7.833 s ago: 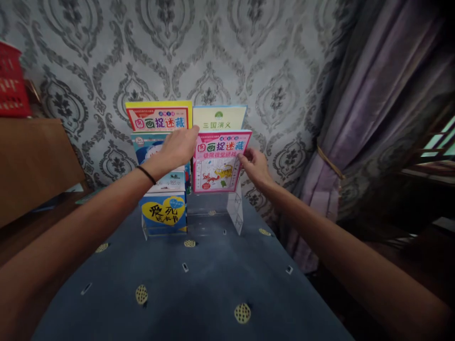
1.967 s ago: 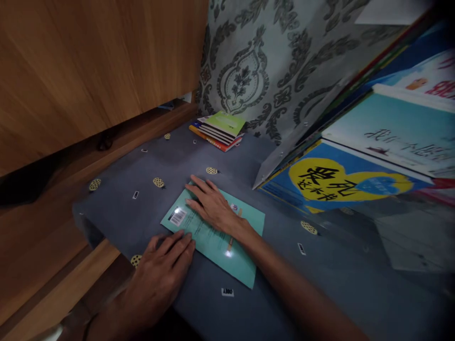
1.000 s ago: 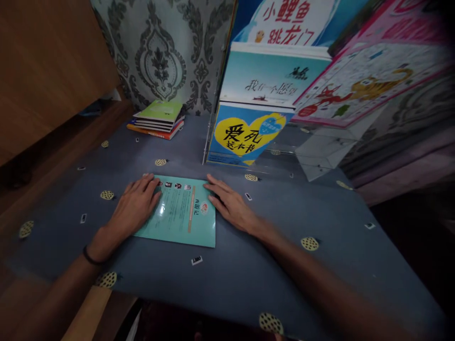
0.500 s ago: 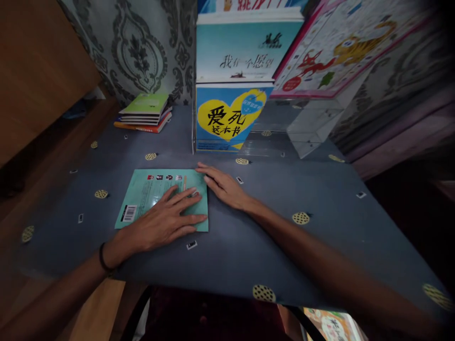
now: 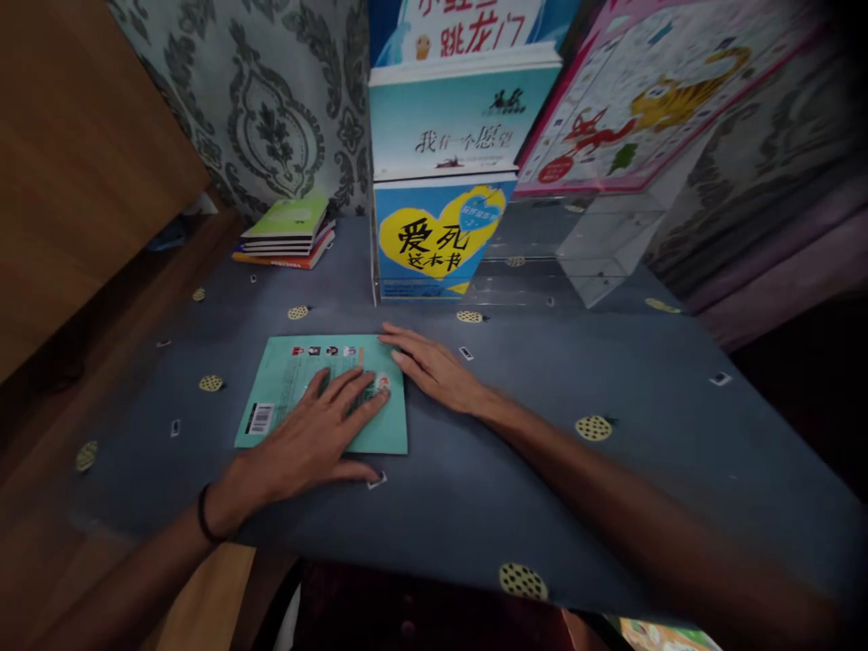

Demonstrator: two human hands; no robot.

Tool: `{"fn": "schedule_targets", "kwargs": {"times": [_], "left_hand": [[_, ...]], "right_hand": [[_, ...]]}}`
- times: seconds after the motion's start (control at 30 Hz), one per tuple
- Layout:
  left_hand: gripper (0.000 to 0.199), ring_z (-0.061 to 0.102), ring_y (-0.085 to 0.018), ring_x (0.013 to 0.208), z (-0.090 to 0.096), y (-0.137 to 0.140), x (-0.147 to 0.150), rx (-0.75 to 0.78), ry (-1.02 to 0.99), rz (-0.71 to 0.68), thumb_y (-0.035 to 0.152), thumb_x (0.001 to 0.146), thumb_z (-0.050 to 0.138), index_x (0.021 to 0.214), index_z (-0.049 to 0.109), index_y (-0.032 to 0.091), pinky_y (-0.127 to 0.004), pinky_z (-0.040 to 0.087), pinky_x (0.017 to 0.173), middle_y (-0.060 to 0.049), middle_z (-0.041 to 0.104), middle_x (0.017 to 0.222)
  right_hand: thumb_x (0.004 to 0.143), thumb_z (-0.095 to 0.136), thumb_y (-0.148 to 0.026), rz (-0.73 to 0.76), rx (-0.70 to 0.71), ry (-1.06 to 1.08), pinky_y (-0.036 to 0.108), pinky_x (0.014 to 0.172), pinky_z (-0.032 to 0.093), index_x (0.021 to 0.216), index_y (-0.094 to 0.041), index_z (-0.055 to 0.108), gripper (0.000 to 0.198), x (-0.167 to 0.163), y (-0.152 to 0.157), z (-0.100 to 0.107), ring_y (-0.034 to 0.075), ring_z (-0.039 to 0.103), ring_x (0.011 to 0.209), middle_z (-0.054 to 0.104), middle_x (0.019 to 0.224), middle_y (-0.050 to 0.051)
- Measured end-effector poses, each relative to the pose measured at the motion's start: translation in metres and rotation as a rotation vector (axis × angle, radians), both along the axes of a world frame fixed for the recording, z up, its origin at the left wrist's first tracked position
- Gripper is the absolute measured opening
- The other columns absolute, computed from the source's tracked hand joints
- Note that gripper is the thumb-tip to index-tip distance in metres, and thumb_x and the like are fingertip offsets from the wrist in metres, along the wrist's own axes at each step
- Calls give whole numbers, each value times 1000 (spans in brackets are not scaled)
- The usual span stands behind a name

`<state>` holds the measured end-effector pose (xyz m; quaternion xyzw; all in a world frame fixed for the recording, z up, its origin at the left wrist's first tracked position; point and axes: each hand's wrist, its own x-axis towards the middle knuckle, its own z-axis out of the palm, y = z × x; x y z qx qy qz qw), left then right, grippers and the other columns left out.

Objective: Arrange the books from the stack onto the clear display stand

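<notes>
A thin teal book [image 5: 285,380] lies flat on the blue table, with a barcode at its lower left and a row of small pictures along its top. Across its lower middle rests my left hand [image 5: 322,434], fingers spread on the cover and the thumb over the table by the book's lower edge. My right hand [image 5: 438,366] is at the book's upper right corner, its fingertips touching the edge and the fingers stretched out. Neither hand grips anything.
A clear rack [image 5: 600,249] holds upright books, among them a blue one with a yellow heart [image 5: 427,240] and a pink-edged picture book [image 5: 610,117]. At the back left sits a small stack of books [image 5: 288,226]. A wooden panel [image 5: 81,163] stands far left.
My left hand has shifted down on the book, and its thumb has swung off the lower edge onto the table. The right hand stays at the corner. The whole view has shifted slightly.
</notes>
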<state>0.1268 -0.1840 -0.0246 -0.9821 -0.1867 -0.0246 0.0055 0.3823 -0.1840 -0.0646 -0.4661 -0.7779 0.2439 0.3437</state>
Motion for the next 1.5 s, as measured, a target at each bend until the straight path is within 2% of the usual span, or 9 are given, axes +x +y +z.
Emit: {"fn": "schedule_targets", "kwargs": {"times": [0.17,0.43,0.6,0.73,0.93,1.1,1.3,1.4,1.5], "left_hand": [[69,52,-39,136,-3,-7,-24,145,22,55,64,100,41,149,42,16,-58,45,108,-22,55,145],[31,72,-33,110,-7,-17,-25,507,-100,-106,21,105,47,129,54,4,-43,58,93,-22,73,116],[24,76,-23,89,6,-4,-25,323,-234,-25,16,107,35,118,56,12,-32,60,74,-13,76,98],[29,68,-15,61,30,4,-25,105,-339,178,22,109,28,102,56,18,-23,47,53,-1,70,75],[28,47,-9,49,85,4,-26,-170,-594,377,34,104,37,87,55,21,-21,35,49,7,52,60],[39,48,-12,55,112,7,-25,-398,-1005,569,53,97,52,75,55,21,-22,39,51,4,51,62],[36,70,-22,73,68,23,-24,-1026,-1446,747,54,79,71,83,61,19,-31,57,64,-3,70,72],[38,70,-22,66,32,28,-35,-1156,-1253,897,55,76,71,82,59,19,-32,57,60,-4,70,67],[38,63,-18,48,11,31,-51,-1106,-903,976,56,84,62,73,55,20,-28,51,50,-2,64,57]], "right_hand": [[107,35,-49,-4,1,-68,54,122,36,143,-23,58,50,-2,0,-2,27,45,146,46,160,10],[106,34,-53,10,-11,-76,54,122,37,139,-21,62,54,-4,-1,2,28,46,146,46,160,11],[105,29,-61,5,-56,35,53,124,33,135,-26,66,60,-2,-1,7,27,45,147,52,156,8],[100,36,-69,108,-54,174,57,120,37,128,-28,70,60,6,3,12,30,52,140,58,149,10],[77,80,-60,-4,-124,545,50,111,47,136,-30,61,69,-4,7,13,30,57,133,63,142,8],[76,79,-63,56,-306,780,44,99,57,135,-30,60,70,-31,-3,22,25,70,110,73,124,6],[81,72,-65,51,-466,734,36,76,60,111,-22,70,52,-33,-14,41,22,74,84,79,99,7],[78,74,-63,29,-518,670,31,66,57,104,-20,69,51,-29,-14,37,19,72,72,78,86,5],[76,74,-66,11,-589,526,28,54,53,89,-19,65,49,-27,-12,28,17,68,59,72,70,1]]}}
